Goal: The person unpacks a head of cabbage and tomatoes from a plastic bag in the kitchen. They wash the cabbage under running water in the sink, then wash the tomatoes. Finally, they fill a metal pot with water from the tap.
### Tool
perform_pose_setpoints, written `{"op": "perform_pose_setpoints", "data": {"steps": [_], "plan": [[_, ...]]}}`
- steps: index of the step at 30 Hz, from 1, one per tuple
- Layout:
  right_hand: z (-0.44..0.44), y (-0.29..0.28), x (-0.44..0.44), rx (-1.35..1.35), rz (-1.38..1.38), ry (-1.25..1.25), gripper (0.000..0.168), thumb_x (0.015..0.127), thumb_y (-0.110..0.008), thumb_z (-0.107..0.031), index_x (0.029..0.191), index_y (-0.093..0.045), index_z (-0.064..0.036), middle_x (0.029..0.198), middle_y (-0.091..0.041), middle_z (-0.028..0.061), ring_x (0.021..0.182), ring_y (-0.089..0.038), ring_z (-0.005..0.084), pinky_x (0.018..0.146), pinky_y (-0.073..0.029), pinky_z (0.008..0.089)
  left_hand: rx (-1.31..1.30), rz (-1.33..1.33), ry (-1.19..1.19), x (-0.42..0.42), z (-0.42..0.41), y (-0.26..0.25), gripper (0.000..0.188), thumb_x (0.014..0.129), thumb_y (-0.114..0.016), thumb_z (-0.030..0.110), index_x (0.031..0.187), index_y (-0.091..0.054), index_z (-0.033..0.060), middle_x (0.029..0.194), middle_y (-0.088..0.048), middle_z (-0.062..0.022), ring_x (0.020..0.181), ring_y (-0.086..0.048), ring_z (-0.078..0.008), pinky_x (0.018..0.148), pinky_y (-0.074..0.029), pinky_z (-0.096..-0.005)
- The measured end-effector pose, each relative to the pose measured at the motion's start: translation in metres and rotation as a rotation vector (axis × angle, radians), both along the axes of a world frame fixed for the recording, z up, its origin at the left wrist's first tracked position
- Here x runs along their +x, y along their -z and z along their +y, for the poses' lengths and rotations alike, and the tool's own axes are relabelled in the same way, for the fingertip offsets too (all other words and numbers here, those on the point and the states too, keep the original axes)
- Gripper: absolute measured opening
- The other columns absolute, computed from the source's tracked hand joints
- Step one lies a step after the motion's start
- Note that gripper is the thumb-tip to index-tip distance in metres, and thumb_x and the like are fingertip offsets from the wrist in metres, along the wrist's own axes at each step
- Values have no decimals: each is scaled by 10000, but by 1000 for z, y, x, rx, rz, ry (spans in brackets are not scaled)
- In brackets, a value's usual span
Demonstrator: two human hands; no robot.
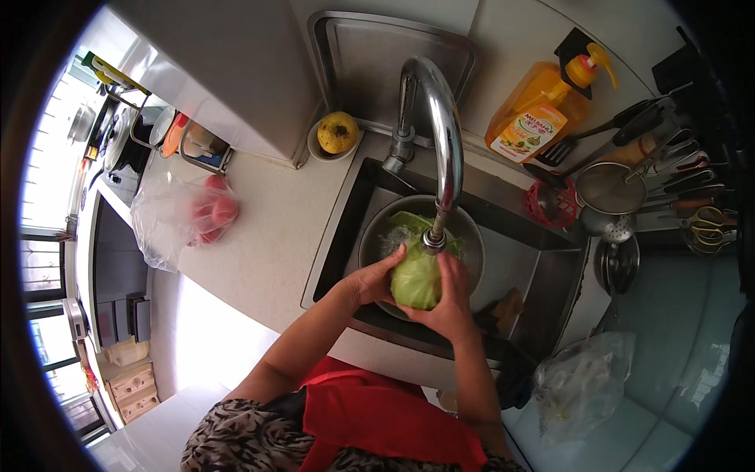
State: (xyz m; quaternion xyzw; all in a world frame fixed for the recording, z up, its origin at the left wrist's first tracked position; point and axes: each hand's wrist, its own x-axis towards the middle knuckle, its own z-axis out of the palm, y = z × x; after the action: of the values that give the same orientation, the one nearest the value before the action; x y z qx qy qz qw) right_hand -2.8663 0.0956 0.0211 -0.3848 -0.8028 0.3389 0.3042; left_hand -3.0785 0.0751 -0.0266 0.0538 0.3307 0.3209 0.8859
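Note:
Between my two hands is a pale green head of cabbage or lettuce (416, 280), held right under the spout of a chrome faucet (449, 147). My left hand (380, 277) grips its left side, thumb pointing up. On the right side and underneath, my right hand (451, 301) wraps around it. Below the head sits a round metal basin (479, 259) with water and a loose green leaf (410, 220) in it. That basin stands inside a stainless steel sink (519, 253). The underside of the head is hidden.
A clear plastic bag (165, 218) with red produce lies on the left counter. A yellow fruit (337, 132) rests in a small bowl behind the sink. Right of the faucet stand a dish soap bottle (537, 112) and hanging utensils (613, 183). Another plastic bag (584, 383) is at lower right.

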Motion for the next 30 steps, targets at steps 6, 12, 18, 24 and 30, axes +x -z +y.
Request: {"op": "perform_pose_setpoints", "data": {"steps": [6,12,18,24,30], "plan": [[-1,-4,0,-74,85,-24,1049,689,-919,-325,1537,-353,-74,1493,-414,204,1372,-417,400,1132,-354,507,130,-91,-260,8,-20,26,939,865,-652,687,1565,-349,140,1571,-428,-130,1428,-444,-310,1184,-359,-501],[21,28,37,-621,397,370,616,959,-723,-280,1479,-472,-63,1484,-471,106,1338,-489,248,1118,-402,394,76,-259,-341,3,-39,61,1073,772,-554,824,1589,-316,170,1600,-390,-137,1452,-407,-339,1195,-323,-548],[11,46,24,-1159,746,311,658,992,-670,-378,1530,-403,-110,1483,-480,91,1324,-494,215,1086,-431,375,100,-264,-245,2,-20,53,1184,691,-505,899,1608,-271,187,1614,-362,-148,1469,-380,-350,1197,-311,-574],[10,32,16,-975,641,395,692,947,-741,-328,1512,-415,-96,1404,-509,99,1265,-521,209,1052,-452,368,41,-79,-98,-5,-5,18,1108,799,-399,895,1602,-282,140,1605,-387,-125,1467,-392,-318,1205,-309,-513],[-2,43,18,-669,491,431,669,954,-733,-301,1496,-416,-69,1321,-534,82,1194,-532,179,1023,-440,337,31,-29,-226,5,-20,52,935,873,-620,703,1546,-377,101,1523,-490,-133,1395,-482,-307,1176,-368,-476]]}}
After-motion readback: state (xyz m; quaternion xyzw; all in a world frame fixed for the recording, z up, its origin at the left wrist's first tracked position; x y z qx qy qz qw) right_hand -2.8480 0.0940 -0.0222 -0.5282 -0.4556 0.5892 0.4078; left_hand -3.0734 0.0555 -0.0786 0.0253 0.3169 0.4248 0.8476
